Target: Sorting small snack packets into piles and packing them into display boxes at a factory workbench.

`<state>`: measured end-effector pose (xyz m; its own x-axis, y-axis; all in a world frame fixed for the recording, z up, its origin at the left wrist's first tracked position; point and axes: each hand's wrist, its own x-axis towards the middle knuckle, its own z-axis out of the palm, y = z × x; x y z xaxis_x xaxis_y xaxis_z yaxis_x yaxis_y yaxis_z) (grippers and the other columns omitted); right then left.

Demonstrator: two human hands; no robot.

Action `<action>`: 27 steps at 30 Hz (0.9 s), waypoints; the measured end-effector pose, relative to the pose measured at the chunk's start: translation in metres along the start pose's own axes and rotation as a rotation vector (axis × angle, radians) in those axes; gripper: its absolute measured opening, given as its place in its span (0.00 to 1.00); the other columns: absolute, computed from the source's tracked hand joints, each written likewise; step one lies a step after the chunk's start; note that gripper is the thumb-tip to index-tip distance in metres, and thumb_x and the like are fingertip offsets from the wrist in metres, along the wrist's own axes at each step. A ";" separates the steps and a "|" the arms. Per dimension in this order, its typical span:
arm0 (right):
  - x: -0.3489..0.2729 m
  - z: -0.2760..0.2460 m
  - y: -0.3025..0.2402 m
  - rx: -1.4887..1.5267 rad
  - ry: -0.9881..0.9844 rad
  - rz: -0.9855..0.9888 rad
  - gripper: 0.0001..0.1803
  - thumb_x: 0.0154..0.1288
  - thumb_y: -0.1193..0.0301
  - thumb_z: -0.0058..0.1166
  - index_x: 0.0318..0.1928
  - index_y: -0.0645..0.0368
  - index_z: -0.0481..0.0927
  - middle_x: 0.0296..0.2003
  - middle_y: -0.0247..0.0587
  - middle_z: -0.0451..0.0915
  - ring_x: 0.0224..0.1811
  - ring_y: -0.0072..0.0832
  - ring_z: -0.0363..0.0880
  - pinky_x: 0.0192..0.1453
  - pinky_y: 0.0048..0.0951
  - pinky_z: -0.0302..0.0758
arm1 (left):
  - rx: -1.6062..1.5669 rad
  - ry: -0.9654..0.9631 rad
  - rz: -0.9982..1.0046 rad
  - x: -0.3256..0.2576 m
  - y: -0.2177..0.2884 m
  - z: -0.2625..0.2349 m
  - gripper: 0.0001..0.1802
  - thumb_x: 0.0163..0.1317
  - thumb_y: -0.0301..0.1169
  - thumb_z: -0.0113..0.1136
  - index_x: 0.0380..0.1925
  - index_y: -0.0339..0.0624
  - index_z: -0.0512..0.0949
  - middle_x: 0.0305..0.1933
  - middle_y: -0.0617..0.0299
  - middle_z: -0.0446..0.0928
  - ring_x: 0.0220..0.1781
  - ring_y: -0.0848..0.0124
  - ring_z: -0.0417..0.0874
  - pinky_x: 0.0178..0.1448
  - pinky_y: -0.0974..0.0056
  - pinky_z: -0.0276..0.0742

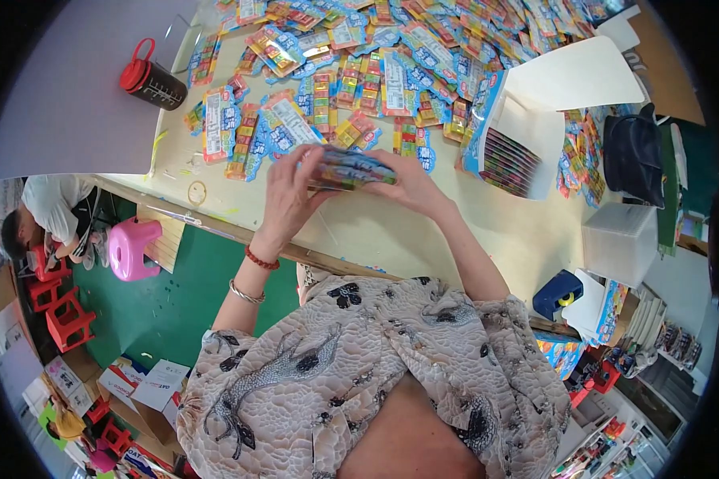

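Note:
Between my two hands is a small stack of colourful blister packs (350, 166), held above the near part of the table. My left hand (289, 188) grips the left end, its fingers bent over the top. At the other end my right hand (411, 185) closes round the stack. Beyond the hands, many loose blister packs (393, 84) with blue cards and bright coloured pieces lie spread and heaped. To the right of my right hand, an open display box (545, 148) with a raised white lid holds a row of packs standing on edge.
A dark bottle with a red lid (153, 84) is at the left. On the right are a black bag (633, 156), a white plastic bin (621, 239) and a navy tape dispenser (558, 295). A pink stool (134, 249) and a crouching person (56, 207) are off the table's left side.

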<state>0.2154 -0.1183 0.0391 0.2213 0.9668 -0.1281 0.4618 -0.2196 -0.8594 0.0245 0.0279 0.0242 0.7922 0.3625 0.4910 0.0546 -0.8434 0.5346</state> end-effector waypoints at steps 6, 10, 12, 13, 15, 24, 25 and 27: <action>0.000 -0.005 0.003 0.073 0.097 0.019 0.29 0.56 0.69 0.64 0.57 0.62 0.72 0.37 0.39 0.81 0.33 0.23 0.82 0.40 0.25 0.76 | 0.128 -0.091 -0.222 -0.008 -0.017 -0.021 0.45 0.39 0.30 0.77 0.59 0.45 0.64 0.56 0.54 0.67 0.53 0.56 0.72 0.51 0.55 0.73; -0.001 -0.004 0.007 0.253 0.045 0.162 0.29 0.55 0.65 0.64 0.57 0.62 0.72 0.38 0.40 0.81 0.40 0.26 0.81 0.45 0.28 0.76 | -0.318 -0.224 -0.500 -0.022 -0.013 -0.008 0.48 0.39 0.29 0.77 0.62 0.46 0.61 0.56 0.54 0.67 0.52 0.57 0.72 0.44 0.60 0.76; -0.003 -0.004 -0.001 0.229 -0.051 0.211 0.31 0.54 0.65 0.65 0.57 0.62 0.71 0.40 0.41 0.81 0.44 0.28 0.80 0.48 0.30 0.75 | -0.510 -0.117 -0.586 -0.025 0.003 0.006 0.49 0.39 0.28 0.77 0.62 0.46 0.60 0.55 0.54 0.66 0.52 0.58 0.72 0.41 0.61 0.77; -0.002 -0.005 -0.004 0.201 -0.144 0.255 0.32 0.53 0.65 0.66 0.58 0.62 0.71 0.43 0.42 0.80 0.47 0.30 0.79 0.51 0.32 0.74 | -0.365 0.011 -0.447 -0.023 0.013 0.013 0.50 0.39 0.30 0.77 0.64 0.46 0.58 0.57 0.52 0.65 0.53 0.57 0.71 0.44 0.59 0.75; -0.009 0.003 -0.001 0.145 -0.153 0.105 0.34 0.52 0.65 0.66 0.59 0.61 0.69 0.45 0.44 0.79 0.48 0.33 0.78 0.52 0.34 0.74 | -0.221 0.142 -0.305 -0.023 0.027 0.023 0.52 0.39 0.31 0.78 0.65 0.46 0.57 0.58 0.51 0.64 0.54 0.56 0.70 0.48 0.57 0.73; -0.054 0.043 -0.023 -0.140 0.034 -0.002 0.37 0.48 0.67 0.64 0.60 0.56 0.66 0.49 0.48 0.75 0.51 0.45 0.73 0.55 0.41 0.72 | -0.128 0.179 -0.180 -0.005 -0.016 0.008 0.40 0.49 0.48 0.69 0.59 0.43 0.67 0.54 0.49 0.69 0.57 0.55 0.66 0.62 0.52 0.56; -0.056 0.045 -0.026 -0.183 0.052 0.031 0.37 0.47 0.68 0.64 0.60 0.58 0.66 0.50 0.48 0.75 0.53 0.45 0.73 0.56 0.40 0.72 | -0.185 0.263 -0.406 0.007 -0.031 0.004 0.40 0.49 0.46 0.70 0.59 0.41 0.66 0.54 0.47 0.69 0.57 0.53 0.67 0.63 0.51 0.57; -0.058 0.048 -0.028 -0.223 0.080 0.064 0.37 0.47 0.68 0.64 0.60 0.60 0.67 0.51 0.49 0.75 0.54 0.44 0.74 0.56 0.39 0.72 | -0.241 0.341 -0.625 0.033 -0.049 -0.002 0.41 0.48 0.45 0.70 0.60 0.40 0.64 0.54 0.46 0.69 0.58 0.52 0.68 0.63 0.51 0.58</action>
<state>0.1488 -0.1622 0.0466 0.3189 0.9386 -0.1317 0.6208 -0.3118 -0.7193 0.0470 0.0817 0.0156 0.4229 0.8811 0.2116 0.2670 -0.3443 0.9001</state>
